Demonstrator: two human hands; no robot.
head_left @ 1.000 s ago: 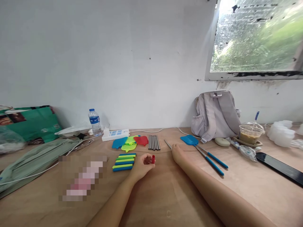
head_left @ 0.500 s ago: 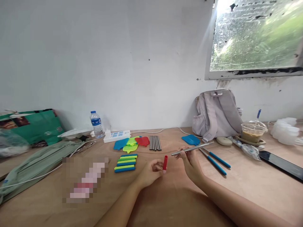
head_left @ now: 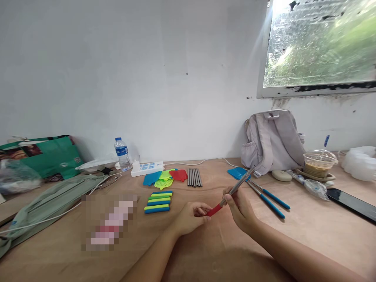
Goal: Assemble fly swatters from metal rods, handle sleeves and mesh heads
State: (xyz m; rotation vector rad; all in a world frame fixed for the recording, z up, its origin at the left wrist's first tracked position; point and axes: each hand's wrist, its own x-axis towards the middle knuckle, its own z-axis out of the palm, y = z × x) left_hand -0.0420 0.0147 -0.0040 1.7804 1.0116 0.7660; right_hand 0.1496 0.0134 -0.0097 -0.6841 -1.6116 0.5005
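Blue, green and yellow handles (head_left: 158,202) lie on our bench (head_left: 205,254); to their right, our left hand (head_left: 190,219) has its grip round a red handle (head_left: 215,210). Its long axis slants up rightward, meeting the similarly slanted metal rod (head_left: 241,182) that our right hand's (head_left: 242,210) grip pinches.

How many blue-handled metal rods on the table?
2. The nearer rod and the farther rod lie side by side, to the right of the right hand, by a blue paddle. Any under other items wouldn't show.
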